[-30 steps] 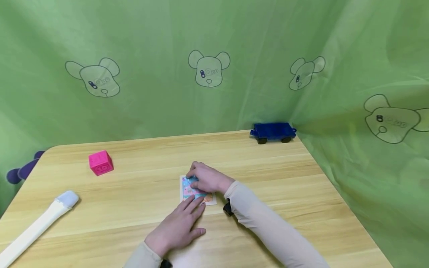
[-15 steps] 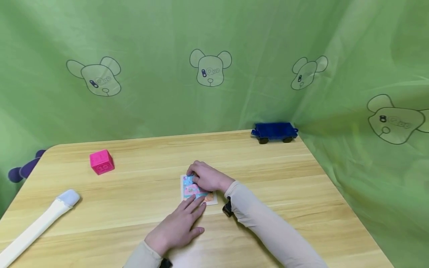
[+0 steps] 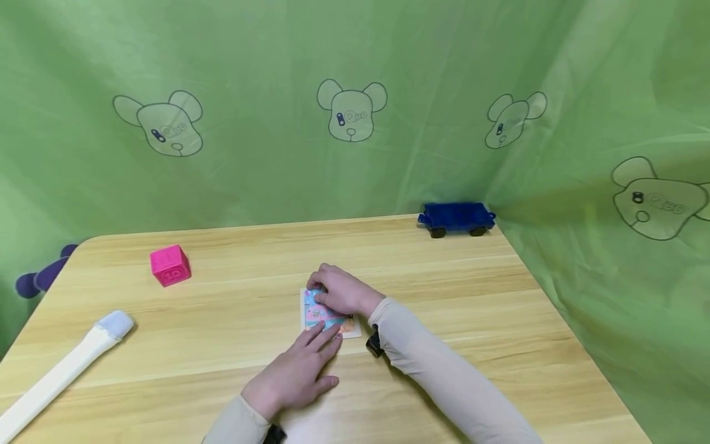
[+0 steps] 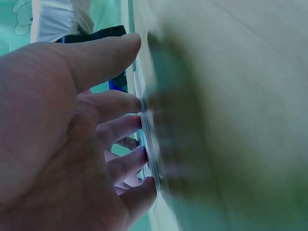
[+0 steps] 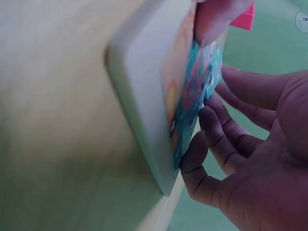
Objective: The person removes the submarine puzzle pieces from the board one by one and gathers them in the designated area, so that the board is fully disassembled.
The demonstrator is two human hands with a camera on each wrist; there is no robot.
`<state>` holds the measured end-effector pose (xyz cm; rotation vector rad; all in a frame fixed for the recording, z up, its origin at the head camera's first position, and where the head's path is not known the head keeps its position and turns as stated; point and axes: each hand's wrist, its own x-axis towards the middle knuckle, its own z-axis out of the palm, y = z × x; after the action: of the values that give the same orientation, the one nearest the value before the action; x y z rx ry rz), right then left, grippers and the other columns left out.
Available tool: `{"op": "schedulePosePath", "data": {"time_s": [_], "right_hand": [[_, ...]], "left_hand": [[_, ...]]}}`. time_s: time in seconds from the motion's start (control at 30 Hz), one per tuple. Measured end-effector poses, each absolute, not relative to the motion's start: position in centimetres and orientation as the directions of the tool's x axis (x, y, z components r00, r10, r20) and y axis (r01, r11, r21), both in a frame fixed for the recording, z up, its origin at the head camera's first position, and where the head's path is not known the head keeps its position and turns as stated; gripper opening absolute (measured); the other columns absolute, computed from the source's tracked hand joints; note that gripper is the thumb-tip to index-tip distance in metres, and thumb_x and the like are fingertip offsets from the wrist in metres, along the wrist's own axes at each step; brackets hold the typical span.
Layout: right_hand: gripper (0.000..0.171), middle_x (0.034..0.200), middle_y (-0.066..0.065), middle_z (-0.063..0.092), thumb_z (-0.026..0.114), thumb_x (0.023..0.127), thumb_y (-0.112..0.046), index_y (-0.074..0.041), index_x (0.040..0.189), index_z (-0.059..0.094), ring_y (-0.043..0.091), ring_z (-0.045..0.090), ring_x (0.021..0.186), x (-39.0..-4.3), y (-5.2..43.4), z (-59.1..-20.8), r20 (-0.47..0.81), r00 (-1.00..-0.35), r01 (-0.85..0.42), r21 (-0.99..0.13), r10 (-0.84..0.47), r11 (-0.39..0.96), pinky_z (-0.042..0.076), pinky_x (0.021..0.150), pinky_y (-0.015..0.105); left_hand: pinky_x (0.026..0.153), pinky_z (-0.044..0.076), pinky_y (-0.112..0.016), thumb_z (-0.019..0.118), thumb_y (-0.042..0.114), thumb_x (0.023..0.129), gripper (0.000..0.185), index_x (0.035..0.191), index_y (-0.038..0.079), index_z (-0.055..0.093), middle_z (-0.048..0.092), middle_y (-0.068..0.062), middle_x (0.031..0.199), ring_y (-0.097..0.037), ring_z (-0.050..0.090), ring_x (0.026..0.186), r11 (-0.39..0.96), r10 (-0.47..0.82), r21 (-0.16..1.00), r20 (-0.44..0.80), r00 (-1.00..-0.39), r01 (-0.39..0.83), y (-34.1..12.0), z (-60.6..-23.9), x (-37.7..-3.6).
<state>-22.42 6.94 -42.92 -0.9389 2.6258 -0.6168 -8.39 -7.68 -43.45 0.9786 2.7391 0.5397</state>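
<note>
A small picture puzzle [image 3: 312, 312] in a white frame lies flat on the table, printed in blue, pink and orange. My left hand [image 3: 294, 377] rests with its fingers extended, the fingertips on the puzzle's near edge and the thumb spread to the side. Over the far right part of the puzzle, my right hand [image 3: 345, 292] bends its fingers down to the picture. In the right wrist view, its thumb and fingers pinch a blue-patterned puzzle piece [image 5: 215, 72] at the picture's far corner. My right hand hides part of the picture in the head view.
A pink number block [image 3: 170, 265] stands at the back left of the wooden table [image 3: 444, 296]. A long white stick with a pale grey end [image 3: 66, 373] lies at the left. A blue toy wagon [image 3: 457, 218] stands at the back right corner, near the green curtain [image 3: 266, 166].
The right hand's fingers and thumb have shifted slightly over the puzzle, uncovering a little more of the picture. My left hand keeps its place. The whole head view has drifted a little.
</note>
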Motion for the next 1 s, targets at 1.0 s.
{"op": "schedulePosePath", "data": {"time_s": [1.0], "right_hand": [[0.012,0.086,-0.002,0.065,0.064,0.092,-0.001,-0.011,0.095,0.071,0.015,0.06,0.082,-24.2,11.5,-41.3,0.033,-0.842,-0.387,-0.732,-0.538,0.56,0.053,0.076,0.029]], "left_hand": [[0.114,0.03,-0.048,0.07,0.037,0.09,0.076,0.149,0.001,0.04,0.027,-0.011,0.159,-0.035,0.021,0.145,0.719,0.646,0.374,-0.05,-0.762,0.585,-7.8,-43.4,-8.4]]}}
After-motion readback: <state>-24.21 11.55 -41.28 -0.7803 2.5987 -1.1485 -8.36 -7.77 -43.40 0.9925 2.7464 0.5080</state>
